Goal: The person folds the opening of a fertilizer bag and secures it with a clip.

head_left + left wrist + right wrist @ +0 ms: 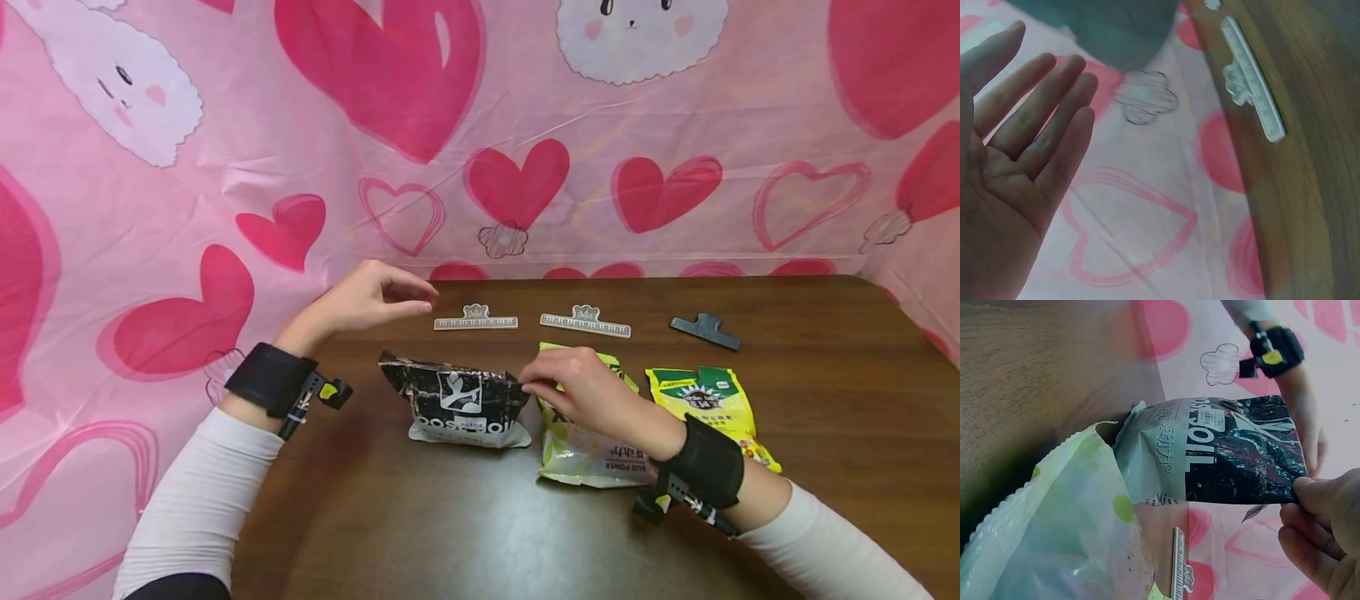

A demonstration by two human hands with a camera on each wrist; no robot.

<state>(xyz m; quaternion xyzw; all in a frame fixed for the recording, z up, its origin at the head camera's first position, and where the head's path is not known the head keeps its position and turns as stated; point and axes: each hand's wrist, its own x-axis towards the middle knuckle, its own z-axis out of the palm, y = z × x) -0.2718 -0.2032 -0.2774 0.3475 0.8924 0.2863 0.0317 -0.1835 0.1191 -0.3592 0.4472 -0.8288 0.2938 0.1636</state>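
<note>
A black-and-white soil bag (468,408) stands on the table in the head view, its black top folded toward a ridge. My right hand (588,387) pinches the bag's upper right corner between thumb and fingers, also plain in the right wrist view, where the bag (1235,450) runs sideways. My left hand (367,296) hovers up and left of the bag, apart from it. In the left wrist view the left hand's fingers (1054,119) are loosely extended and hold nothing. Nearest to it lies a clear sealing clip (476,319).
A second clear clip (587,322) and a black clip (707,330) lie along the back of the table (360,517). Right of the soil bag, a green-and-pink bag (585,458) lies partly under my right hand. A yellow-and-green bag (708,400) lies farther right. A heart-patterned cloth (517,108) hangs behind.
</note>
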